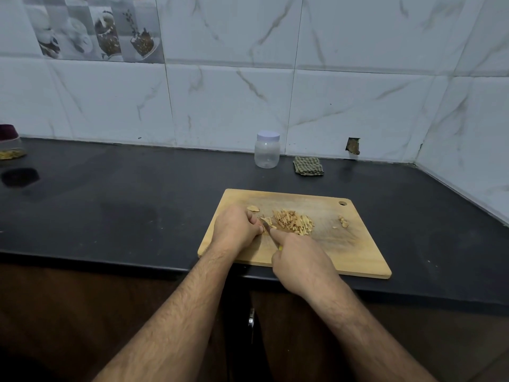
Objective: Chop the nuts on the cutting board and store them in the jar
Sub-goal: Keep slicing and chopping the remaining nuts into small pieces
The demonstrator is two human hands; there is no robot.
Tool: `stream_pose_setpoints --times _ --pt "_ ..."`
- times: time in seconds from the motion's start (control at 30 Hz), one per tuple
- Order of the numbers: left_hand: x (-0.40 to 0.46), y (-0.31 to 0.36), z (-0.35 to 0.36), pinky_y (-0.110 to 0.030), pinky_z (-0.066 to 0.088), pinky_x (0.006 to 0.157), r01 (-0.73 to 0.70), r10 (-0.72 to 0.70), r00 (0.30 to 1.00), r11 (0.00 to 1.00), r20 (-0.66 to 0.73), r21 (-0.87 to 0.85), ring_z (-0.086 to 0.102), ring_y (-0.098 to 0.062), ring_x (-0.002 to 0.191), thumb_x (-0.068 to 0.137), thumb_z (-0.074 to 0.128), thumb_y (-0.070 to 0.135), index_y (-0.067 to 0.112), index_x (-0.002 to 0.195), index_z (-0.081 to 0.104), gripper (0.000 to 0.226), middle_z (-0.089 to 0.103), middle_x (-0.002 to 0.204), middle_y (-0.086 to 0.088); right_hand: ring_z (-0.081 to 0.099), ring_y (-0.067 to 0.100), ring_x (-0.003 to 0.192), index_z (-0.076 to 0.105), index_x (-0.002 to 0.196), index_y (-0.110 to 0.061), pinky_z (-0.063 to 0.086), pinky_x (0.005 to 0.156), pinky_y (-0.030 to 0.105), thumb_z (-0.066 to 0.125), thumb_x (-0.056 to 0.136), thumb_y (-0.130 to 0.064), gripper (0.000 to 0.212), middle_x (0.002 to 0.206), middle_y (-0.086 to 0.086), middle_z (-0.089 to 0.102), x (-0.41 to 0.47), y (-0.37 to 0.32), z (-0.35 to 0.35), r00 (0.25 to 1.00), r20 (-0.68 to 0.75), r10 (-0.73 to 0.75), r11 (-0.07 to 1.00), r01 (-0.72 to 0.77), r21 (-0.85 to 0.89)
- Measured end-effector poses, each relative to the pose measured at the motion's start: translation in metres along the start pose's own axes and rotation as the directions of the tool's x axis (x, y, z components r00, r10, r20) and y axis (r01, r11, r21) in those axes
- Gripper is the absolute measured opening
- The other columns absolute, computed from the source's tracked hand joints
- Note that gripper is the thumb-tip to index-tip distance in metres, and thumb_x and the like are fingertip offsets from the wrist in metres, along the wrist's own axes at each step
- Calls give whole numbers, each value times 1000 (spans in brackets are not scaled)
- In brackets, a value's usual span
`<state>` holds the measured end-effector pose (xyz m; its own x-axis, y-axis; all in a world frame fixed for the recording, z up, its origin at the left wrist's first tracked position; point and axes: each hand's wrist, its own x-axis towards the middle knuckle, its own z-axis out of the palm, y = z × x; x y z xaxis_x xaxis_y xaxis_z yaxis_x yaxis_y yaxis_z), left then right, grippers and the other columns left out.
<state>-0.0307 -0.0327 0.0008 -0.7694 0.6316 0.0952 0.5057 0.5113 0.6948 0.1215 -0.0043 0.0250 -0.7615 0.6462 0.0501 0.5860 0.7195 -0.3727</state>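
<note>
So the left hand [236, 230] has its fingers curled down, pinning a nut [265, 229] on the wooden cutting board [325, 252], while the right hand [298, 267] grips a small knife [268, 228] with the index finger stretched along the blade. Right beside the blade sits a pile of chopped nuts [293, 221], plus a few loose bits around it. Well behind the board, the jar [267, 150] stands on the counter [124, 202] with its lid on, next to a folded cloth [308, 166].

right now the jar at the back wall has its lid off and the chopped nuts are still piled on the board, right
Not quite: the head view shows the jar standing by the wall with its lid on, not off. The rest holds: the chopped nuts lie piled on the cutting board.
</note>
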Motion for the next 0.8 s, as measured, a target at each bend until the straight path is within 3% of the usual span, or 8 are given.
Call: stream_pose_setpoints --times 0.1,0.3,0.47,0.8 --pt "0 -1 1 -21 41 59 -13 13 1000 1000 -13 14 61 -5 78 85 69 19 19 74 75 13 72 78 10 56 21 113 37 149 -36 47 81 32 44 92 -13 62 128 0 62 0 0 1 1000 -1 -8 1000 8 8" --pt "2 -2 2 -24 44 63 2 -1 1000 999 -19 51 63 -10 82 83 67 19 17 75 75 12 72 79 7 56 22 112 36 150 -37 49 84 33 44 93 -14 62 128 1 62 -1 -1 0 1000 4 -7 1000 7 17" --pt "4 -1 3 -35 55 78 29 -27 999 996 -27 80 65 -14 88 83 65 24 15 83 77 15 74 85 4 54 22 120 35 151 -38 48 90 34 47 93 -11 65 136 1 58 0 -2 -1 1000 20 10 1000 -9 -13" --pt "5 4 2 -36 56 78 85 -82 996 993 -33 84 66 -17 92 83 63 26 13 88 77 20 75 90 1 54 24 121 35 150 -40 50 94 36 46 91 -7 68 135 3 57 4 -6 -8 997 77 26 994 -17 -106"
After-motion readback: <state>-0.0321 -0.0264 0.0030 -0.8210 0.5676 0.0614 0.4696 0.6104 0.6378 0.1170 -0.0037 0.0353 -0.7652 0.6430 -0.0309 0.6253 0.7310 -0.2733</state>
